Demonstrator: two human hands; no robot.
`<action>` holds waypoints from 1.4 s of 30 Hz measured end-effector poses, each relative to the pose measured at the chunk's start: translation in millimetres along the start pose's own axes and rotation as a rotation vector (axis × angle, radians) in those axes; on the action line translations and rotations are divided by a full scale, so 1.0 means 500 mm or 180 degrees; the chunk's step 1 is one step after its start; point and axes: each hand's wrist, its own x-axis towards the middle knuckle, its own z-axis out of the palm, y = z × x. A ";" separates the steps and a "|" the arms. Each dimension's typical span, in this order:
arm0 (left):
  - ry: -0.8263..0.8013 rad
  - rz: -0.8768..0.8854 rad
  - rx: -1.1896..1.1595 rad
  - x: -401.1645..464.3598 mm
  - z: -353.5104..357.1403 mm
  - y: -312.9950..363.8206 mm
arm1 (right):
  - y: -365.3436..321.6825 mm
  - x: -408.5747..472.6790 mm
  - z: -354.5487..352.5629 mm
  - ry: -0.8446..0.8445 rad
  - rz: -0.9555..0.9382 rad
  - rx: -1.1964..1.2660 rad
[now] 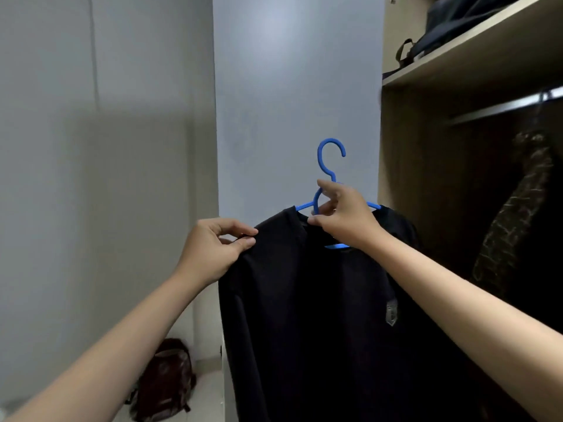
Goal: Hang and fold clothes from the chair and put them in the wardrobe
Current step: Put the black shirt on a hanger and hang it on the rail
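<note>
A black shirt with a small grey chest badge hangs on a blue plastic hanger, held up in front of the pale wardrobe door. My right hand grips the hanger just below its hook, at the shirt's collar. My left hand pinches the shirt's left shoulder between thumb and fingers. The open wardrobe stands to the right, with a metal hanging rail under a shelf. The chair is out of view.
A dark patterned garment hangs from the rail inside the wardrobe. A dark bag lies on the upper shelf. A dark red backpack sits on the floor at lower left, by the grey wall.
</note>
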 end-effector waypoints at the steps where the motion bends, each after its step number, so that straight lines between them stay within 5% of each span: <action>1: -0.0083 0.0013 -0.0064 0.014 0.021 -0.010 | 0.014 0.003 -0.005 0.0082 0.0039 -0.0102; 16: -0.1052 0.0725 -0.0763 0.242 0.250 -0.030 | 0.139 0.096 -0.126 0.1027 0.0656 -0.1651; 42: -0.0500 0.1057 -0.1236 0.548 0.737 0.065 | 0.527 0.399 -0.449 0.1536 0.0538 -0.2105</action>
